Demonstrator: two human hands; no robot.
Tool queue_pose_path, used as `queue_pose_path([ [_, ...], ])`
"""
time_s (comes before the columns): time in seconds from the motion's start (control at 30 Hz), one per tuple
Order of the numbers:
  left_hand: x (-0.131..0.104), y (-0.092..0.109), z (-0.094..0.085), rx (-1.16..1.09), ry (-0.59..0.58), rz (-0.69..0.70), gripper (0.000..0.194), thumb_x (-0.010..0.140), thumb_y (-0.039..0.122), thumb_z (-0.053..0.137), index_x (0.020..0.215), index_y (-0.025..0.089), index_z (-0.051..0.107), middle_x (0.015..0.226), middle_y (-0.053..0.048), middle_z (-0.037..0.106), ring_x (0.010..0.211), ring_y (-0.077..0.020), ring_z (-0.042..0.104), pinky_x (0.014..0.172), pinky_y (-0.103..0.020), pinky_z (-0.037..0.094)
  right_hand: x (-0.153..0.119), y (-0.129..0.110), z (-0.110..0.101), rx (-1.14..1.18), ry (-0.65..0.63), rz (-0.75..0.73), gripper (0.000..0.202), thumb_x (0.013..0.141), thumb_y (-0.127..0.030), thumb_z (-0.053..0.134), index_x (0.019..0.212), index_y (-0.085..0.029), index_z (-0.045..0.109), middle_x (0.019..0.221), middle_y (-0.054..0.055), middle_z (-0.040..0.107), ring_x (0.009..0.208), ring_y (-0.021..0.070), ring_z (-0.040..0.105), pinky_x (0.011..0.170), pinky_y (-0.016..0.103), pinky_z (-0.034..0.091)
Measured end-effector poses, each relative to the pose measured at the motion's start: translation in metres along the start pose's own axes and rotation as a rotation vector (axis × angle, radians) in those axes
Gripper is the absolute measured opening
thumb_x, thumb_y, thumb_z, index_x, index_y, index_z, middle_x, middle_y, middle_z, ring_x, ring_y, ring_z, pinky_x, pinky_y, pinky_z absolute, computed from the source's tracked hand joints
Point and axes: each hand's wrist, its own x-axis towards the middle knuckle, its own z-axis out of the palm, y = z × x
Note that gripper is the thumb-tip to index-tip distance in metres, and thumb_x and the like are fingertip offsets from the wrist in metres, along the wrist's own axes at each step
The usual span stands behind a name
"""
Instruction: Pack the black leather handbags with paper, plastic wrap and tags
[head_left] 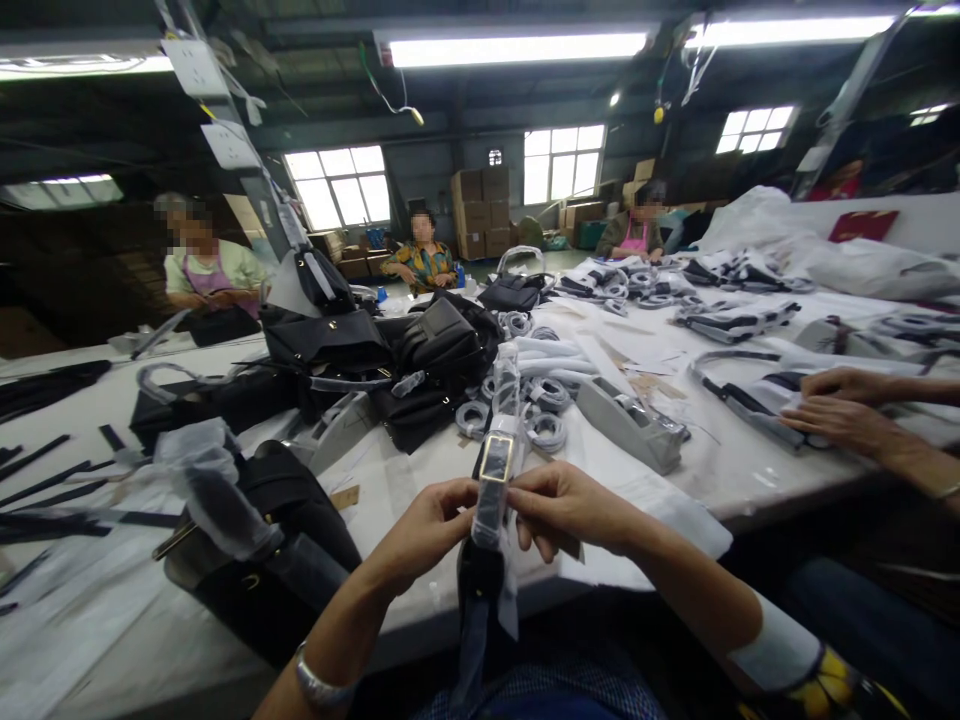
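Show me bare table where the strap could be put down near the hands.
Bare white table lies ahead of the left hand, between the black handbag and the tape dispenser. The far edge past the strap is crowded with rolled straps and bags.

**Black straps, white desk**

The black leather strap [491,510] carries a gold rectangular buckle [496,457] and a clear plastic wrap. The long white desk [390,480] holds glossy black leather handbags [330,340], coiled grey-wrapped straps [545,428] and a grey tape dispenser [631,423]. A silver metal bracelet [319,684] circles the left wrist; the right sleeve shows a white cuff [776,650] with yellow print. Brown cardboard boxes [481,212] stand beyond.
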Motion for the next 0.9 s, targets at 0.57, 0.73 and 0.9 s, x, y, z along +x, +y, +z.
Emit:
queue_pose_path([
  [0.57,-0.043,0.014,0.02,-0.361,0.506,0.146,0.052,0.073,0.031,0.084,0.122,0.031,0.067,0.12,-0.012,0.07,0.057,-0.0081,0.062,0.042,-0.016,0.041,-0.041,0.012,0.024,0.065,0.533,-0.465,0.019,0.08,-0.037,0.079,0.082,-0.021,0.069,0.085,0.004,0.075,0.089,0.024,0.071,0.083,0.037,0.058],
  [0.73,-0.036,0.027,0.025,-0.233,0.489,0.167,0.057,0.068,0.033,0.088,0.121,0.023,0.069,0.11,-0.015,0.073,0.066,-0.0164,0.069,0.053,-0.021,0.05,-0.019,-0.001,0.038,0.277,0.393,-0.577,0.041,0.078,-0.031,0.081,0.113,-0.025,0.061,0.079,0.0,0.074,0.074,0.0207,0.073,0.076,0.038,0.061],
  [0.9,-0.037,0.041,0.024,-0.171,0.383,0.229,0.065,0.066,0.037,0.089,0.126,0.026,0.066,0.11,-0.012,0.074,0.108,-0.0307,0.067,0.092,-0.039,0.054,-0.022,-0.03,0.041,-0.191,0.303,-0.507,0.089,0.084,-0.015,0.069,0.156,-0.03,0.02,0.084,-0.003,0.075,0.076,0.0182,0.074,0.085,0.037,0.058],
])
